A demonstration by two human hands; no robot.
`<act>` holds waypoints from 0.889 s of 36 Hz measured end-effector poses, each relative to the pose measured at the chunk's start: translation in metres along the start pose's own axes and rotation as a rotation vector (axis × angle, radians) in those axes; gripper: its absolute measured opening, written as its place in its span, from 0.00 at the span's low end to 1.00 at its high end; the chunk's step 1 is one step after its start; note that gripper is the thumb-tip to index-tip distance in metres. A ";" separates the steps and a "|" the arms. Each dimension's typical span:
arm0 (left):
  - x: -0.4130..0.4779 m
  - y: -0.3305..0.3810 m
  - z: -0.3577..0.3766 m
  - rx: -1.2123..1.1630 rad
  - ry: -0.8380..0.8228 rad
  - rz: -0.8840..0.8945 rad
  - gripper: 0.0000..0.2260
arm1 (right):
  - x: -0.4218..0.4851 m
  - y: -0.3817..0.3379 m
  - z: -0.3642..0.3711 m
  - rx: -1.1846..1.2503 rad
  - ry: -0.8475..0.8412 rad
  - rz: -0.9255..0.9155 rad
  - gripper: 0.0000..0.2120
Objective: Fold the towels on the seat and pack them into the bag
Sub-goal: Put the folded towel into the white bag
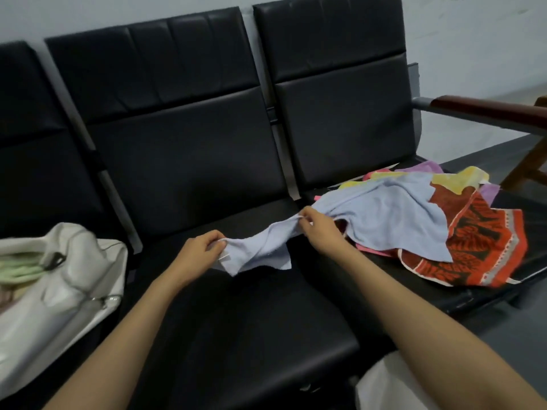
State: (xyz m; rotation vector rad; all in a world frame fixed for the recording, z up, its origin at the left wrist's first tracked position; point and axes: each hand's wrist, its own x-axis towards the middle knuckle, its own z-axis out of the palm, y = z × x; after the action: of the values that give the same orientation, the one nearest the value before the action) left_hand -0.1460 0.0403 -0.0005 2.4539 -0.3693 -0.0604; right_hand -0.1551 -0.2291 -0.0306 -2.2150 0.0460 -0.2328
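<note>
A light blue towel (384,214) stretches from the pile on the right seat over to the middle seat (236,321). My left hand (201,250) pinches its near corner above the middle seat. My right hand (318,229) grips a bunched part of the same towel at the gap between the seats. Under the blue towel lie an orange-red patterned towel (479,241) and yellow (461,177), purple and pink ones. A white bag (68,279) stands open on the left seat, with pale green cloth (20,269) inside.
The black padded bench has three seats and tall backrests (183,137) against a pale wall. A wooden armrest (485,109) bounds the right seat. A brown wooden frame (529,161) shows at the far right edge.
</note>
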 end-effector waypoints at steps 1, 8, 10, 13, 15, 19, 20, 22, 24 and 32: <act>-0.005 -0.009 -0.003 0.018 0.023 -0.032 0.08 | -0.006 -0.014 0.011 0.074 -0.073 -0.018 0.06; -0.039 -0.073 -0.030 0.149 -0.001 -0.311 0.08 | -0.049 -0.073 0.063 0.413 -0.686 -0.118 0.05; -0.049 -0.076 -0.033 0.121 -0.086 -0.319 0.14 | -0.048 -0.073 0.066 0.276 -0.712 -0.152 0.10; -0.054 -0.072 -0.028 0.111 -0.049 -0.204 0.14 | -0.040 -0.064 0.071 -0.179 -0.554 -0.149 0.12; -0.052 -0.070 -0.020 0.092 -0.059 -0.121 0.10 | -0.035 -0.056 0.071 -0.504 -0.446 -0.079 0.12; -0.046 -0.068 0.005 0.196 -0.281 0.001 0.13 | -0.032 -0.044 0.069 -0.722 -0.441 0.150 0.20; -0.044 -0.069 0.013 0.268 -0.326 0.030 0.15 | -0.031 -0.041 0.070 -0.727 -0.448 0.184 0.23; -0.043 -0.071 0.023 0.407 -0.352 0.027 0.18 | -0.031 -0.036 0.077 -0.737 -0.474 0.229 0.27; -0.045 -0.068 0.025 0.513 -0.326 -0.020 0.19 | -0.028 -0.032 0.090 -0.765 -0.489 0.250 0.33; -0.085 -0.048 0.013 0.528 -0.435 -0.318 0.20 | -0.026 -0.046 0.150 -0.532 -0.740 -0.238 0.29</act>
State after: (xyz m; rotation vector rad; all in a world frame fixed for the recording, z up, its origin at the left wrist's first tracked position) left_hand -0.2177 0.0924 -0.0442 2.9970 -0.1864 -0.7225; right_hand -0.1555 -0.0807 -0.0869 -2.6963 -0.6261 0.5387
